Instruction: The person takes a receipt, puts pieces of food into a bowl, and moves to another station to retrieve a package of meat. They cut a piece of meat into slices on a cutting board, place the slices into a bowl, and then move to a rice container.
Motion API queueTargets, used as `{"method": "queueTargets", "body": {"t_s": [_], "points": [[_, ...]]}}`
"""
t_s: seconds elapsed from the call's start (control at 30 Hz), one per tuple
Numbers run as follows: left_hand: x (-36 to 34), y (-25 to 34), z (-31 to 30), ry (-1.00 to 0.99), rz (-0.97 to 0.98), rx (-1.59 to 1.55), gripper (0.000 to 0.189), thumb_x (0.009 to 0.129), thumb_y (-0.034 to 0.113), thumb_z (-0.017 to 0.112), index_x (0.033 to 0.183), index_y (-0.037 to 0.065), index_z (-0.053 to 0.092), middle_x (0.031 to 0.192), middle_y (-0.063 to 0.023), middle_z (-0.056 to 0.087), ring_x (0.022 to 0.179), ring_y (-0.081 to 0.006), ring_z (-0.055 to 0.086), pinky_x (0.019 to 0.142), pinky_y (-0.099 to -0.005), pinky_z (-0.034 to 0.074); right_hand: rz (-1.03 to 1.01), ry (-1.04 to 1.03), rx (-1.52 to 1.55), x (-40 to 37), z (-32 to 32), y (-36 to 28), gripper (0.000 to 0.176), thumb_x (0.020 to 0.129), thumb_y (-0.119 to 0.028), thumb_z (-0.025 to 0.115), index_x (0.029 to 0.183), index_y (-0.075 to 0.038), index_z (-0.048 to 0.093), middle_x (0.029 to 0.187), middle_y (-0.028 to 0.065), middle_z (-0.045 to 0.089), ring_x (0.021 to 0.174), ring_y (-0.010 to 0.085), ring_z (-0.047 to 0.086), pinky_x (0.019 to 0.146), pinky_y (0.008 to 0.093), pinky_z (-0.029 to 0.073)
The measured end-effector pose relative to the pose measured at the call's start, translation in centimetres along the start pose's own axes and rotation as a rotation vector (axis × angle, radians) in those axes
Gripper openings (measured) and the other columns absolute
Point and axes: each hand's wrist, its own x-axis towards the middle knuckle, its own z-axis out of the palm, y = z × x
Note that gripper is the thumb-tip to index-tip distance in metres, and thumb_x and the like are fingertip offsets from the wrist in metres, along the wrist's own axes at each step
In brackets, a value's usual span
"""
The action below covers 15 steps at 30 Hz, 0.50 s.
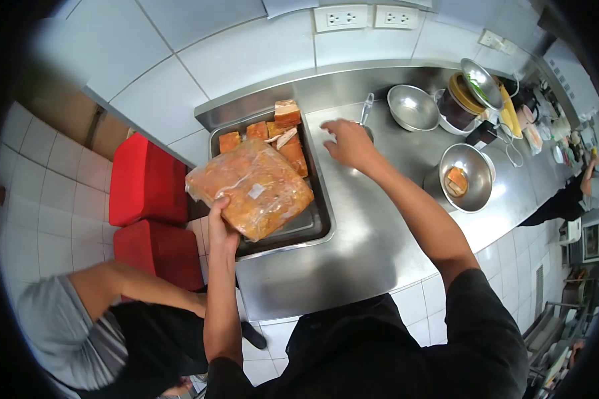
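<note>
My left hand [221,225] grips a clear plastic bag [254,183] packed with orange-brown pieces, holding it over a deep metal tray [327,211]. Its thumb lies on top of the bag and the other fingers are hidden beneath. Inside the tray, behind the bag, are several browned blocks [287,114] that look like cooked pork belly. My right hand [349,143] is stretched over the steel counter with fingers apart and nothing visible in them. Just beyond it stands a metal utensil handle [367,106], its lower end partly hidden by the hand.
A steel bowl [412,110] sits at the back; another bowl [474,193] holds a browned piece [456,181]. Stacked containers [460,100] stand at right. Red bins [150,186] are left of the counter. A person in a grey sleeve [60,319] is close at left; another person [582,186] is far right.
</note>
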Motion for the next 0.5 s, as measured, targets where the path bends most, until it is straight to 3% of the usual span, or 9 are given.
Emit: {"method": "queueTargets", "body": {"t_s": [0.1,0.13,0.23,0.4,0.5], "points": [[-0.7,1.2,0.9,0.054,-0.053,0.110,0.054,0.082,0.021,0.069,0.127,0.000,0.051,0.121,-0.0123,0.060,0.109,-0.0271,0.060,0.096,-0.0405,0.049,-0.044,-0.018,-0.097,5.9,2.6,-0.5,0.042,0.074,-0.007,0.067,0.116,-0.004,0.064,0.102,0.0200,0.065,0.098,0.0383,0.062,0.087,0.0437,0.051],[-1.6,1.8,1.4,0.087,-0.050,0.179,0.046,0.084,0.019,0.071,0.122,-0.002,0.055,0.114,-0.0126,0.063,0.100,-0.0238,0.064,0.089,-0.0367,0.052,-0.055,-0.034,-0.126,7.8,3.6,-0.6,0.045,0.074,-0.007,0.067,0.119,-0.005,0.062,0.104,0.0198,0.064,0.099,0.0384,0.061,0.087,0.0436,0.050],[-2.4,1.3,0.2,0.152,0.080,0.339,0.041,0.085,0.014,0.072,0.120,-0.003,0.057,0.112,-0.0124,0.063,0.095,-0.0210,0.065,0.083,-0.0327,0.052,-0.125,-0.056,-0.195,10.7,5.9,-1.2,0.056,0.071,-0.006,0.068,0.126,-0.010,0.057,0.111,0.0186,0.061,0.105,0.0382,0.059,0.090,0.0436,0.050],[-5.2,2.1,-0.4,0.173,0.280,0.489,0.052,0.085,0.010,0.072,0.129,-0.009,0.051,0.118,-0.0131,0.062,0.103,-0.0183,0.060,0.091,-0.0287,0.046,-0.114,-0.236,-0.150,14.2,8.8,0.8,0.068,0.067,-0.006,0.072,0.130,-0.016,0.052,0.114,0.0161,0.058,0.108,0.0363,0.057,0.092,0.0437,0.049],[-6.0,2.7,-1.3,0.287,0.375,0.611,0.060,0.085,0.008,0.071,0.137,-0.007,0.046,0.118,-0.0140,0.061,0.107,-0.0166,0.058,0.090,-0.0276,0.047,-0.171,-0.217,-0.098,13.3,7.2,0.9,0.061,0.071,-0.006,0.074,0.127,-0.012,0.052,0.118,0.0155,0.059,0.109,0.0364,0.058,0.093,0.0428,0.049]]}}
